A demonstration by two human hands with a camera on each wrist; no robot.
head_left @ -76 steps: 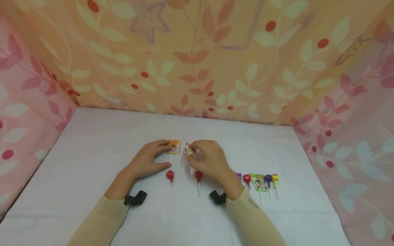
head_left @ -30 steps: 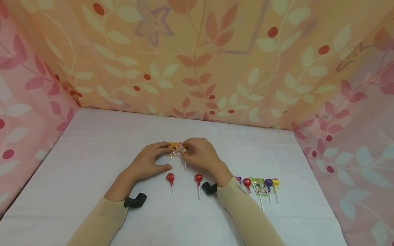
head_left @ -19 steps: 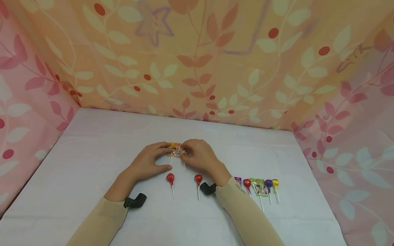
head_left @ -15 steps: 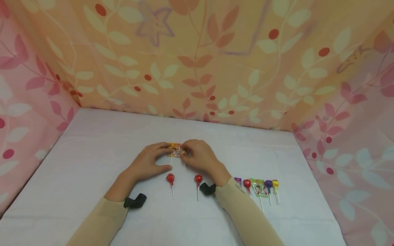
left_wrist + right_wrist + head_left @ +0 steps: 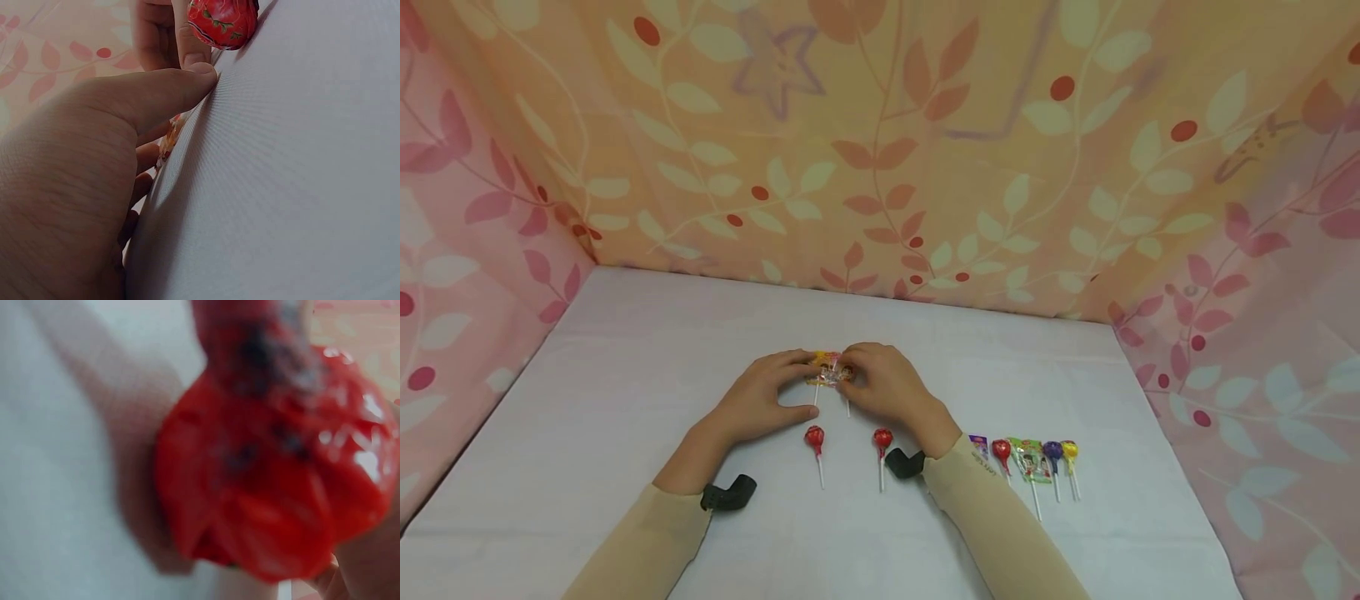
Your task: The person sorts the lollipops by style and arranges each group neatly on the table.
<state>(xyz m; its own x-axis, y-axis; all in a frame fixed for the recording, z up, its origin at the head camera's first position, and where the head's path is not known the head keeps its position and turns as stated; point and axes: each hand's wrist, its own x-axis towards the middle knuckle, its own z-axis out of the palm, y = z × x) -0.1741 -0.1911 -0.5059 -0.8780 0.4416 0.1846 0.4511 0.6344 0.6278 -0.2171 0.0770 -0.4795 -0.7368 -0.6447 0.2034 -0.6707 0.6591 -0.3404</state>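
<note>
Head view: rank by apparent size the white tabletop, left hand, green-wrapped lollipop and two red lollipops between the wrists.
1. White tabletop
2. Left hand
3. Green-wrapped lollipop
4. Left red lollipop and right red lollipop, too alike to rank

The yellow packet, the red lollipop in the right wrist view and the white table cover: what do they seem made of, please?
Yellow packet: probably thin shiny plastic, from its glints.
Red lollipop: wrapper likely glossy plastic film, with creases and highlights.
White table cover: apparently matte woven fabric, with threadlike lines.

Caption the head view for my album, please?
Left hand touching a yellow-wrapped lollipop, right hand pinching another lollipop, two red lollipops nearer the camera.
</note>
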